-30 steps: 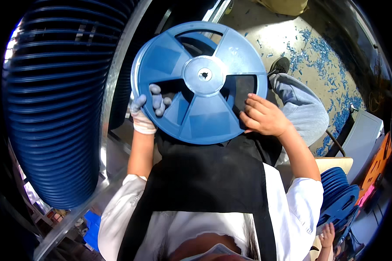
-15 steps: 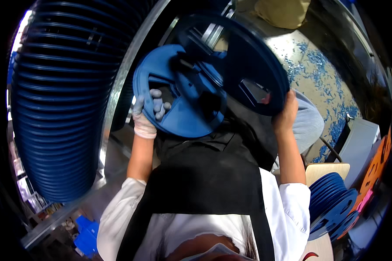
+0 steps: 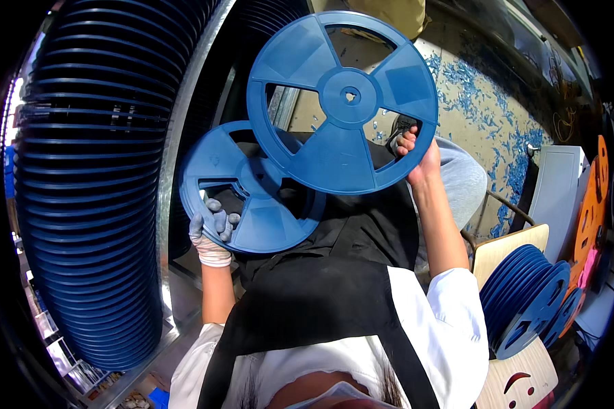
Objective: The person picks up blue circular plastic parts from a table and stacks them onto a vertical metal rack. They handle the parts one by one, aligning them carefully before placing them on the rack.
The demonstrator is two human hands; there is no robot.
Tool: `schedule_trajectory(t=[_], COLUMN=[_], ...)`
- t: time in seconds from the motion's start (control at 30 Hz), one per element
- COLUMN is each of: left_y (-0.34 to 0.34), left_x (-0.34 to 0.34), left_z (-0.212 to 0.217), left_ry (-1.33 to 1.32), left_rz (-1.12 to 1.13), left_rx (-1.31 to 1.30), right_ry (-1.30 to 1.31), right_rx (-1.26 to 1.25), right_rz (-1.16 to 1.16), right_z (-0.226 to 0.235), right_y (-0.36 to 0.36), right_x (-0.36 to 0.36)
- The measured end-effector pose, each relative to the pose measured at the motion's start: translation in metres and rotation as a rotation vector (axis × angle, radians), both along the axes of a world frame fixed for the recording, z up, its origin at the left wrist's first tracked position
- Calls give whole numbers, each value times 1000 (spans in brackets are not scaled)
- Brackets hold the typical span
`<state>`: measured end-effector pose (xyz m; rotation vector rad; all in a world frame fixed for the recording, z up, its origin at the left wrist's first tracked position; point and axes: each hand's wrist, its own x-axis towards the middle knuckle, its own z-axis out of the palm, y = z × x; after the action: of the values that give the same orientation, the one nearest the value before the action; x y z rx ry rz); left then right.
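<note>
My left hand [image 3: 222,219], in a pale glove with grey fingers, holds a blue plastic reel flange [image 3: 266,230] at its lower left rim. The fingers come through a cutout and the thumb lies on the outside. My bare right hand [image 3: 424,162] grips a second blue reel flange [image 3: 331,155] by its right rim, fingers curled through a cutout. This second disc is raised, its broad face toward me, and covers the upper right part of the first. Both are round with wedge-shaped openings; a small hub hole shows in the raised one. Whether the discs touch is unclear.
A long row of blue discs [image 3: 92,225] stands at my left behind a metal rail [image 3: 165,211]. At right, more blue reels [image 3: 525,293] rest on a wooden chair [image 3: 515,249], beside orange discs [image 3: 587,225] and a grey box [image 3: 556,184]. Blue scraps [image 3: 481,119] litter the floor.
The right-hand disc has turned from a steep, dark tilt to show its full face. The left-hand disc has shifted down and to the left. Both hands keep their grips.
</note>
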<state>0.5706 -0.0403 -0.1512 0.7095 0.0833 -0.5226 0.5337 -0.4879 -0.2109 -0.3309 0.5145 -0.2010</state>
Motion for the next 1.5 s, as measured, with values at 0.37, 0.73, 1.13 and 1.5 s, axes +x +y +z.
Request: schedule_trajectory(t=[0.37,0.73,1.13,1.5], left_y=[4,13,14,14], left_x=[1,-9,-18,-16], left_z=[-7,-32,-25,-29], left_ry=[54,143,250,197], left_rz=[31,90,189,132], left_rx=[-9,-144,20,-119], right_ry=[53,-145,-316,-308], right_rx=[14,-1309,-1790,-1982], right_rz=[-12,88,-269,-569], right_z=[-22,15,7,-9], right_y=[-8,66,137,139], right_x=[44,166,319,377])
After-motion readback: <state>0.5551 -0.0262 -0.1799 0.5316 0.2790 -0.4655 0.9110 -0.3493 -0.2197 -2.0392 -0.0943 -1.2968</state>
